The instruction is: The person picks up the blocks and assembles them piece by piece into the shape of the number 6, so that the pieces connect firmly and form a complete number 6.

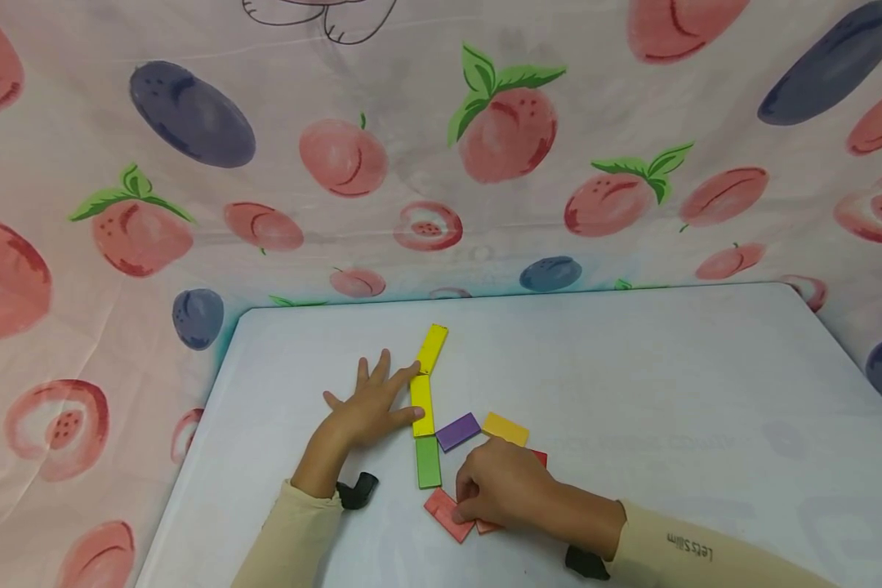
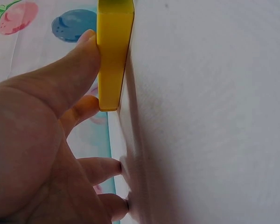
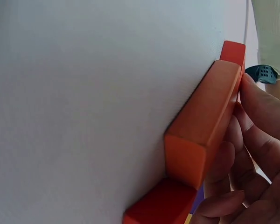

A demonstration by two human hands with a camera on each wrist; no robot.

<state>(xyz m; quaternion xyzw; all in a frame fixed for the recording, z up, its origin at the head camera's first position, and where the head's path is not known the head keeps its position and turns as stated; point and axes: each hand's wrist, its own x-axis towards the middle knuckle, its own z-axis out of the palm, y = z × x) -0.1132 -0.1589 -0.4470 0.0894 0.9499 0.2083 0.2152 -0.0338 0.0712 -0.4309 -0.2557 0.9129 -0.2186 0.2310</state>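
My left hand [image 1: 371, 415] has its fingers spread beside two yellow blocks [image 1: 422, 404] set end to end. Its thumb and index finger touch them from the left. In the left wrist view a yellow block [image 2: 113, 60] stands against the thumb, while other fingertips rest on the white table. My right hand [image 1: 507, 486] is curled over the near part of a curve of blocks, thumb and fingers at a pink block [image 1: 444, 508]. An orange block [image 3: 203, 105] lies beside those fingers in the right wrist view. The hand partly hides the orange and red blocks.
Below the yellow pair lies a green block [image 1: 428, 462]. A purple block [image 1: 458, 432], an amber block [image 1: 505, 429] and a red block [image 1: 541, 459] curve to its right. The white table [image 1: 669, 392] meets a fruit-print cloth [image 1: 412, 171] at the back.
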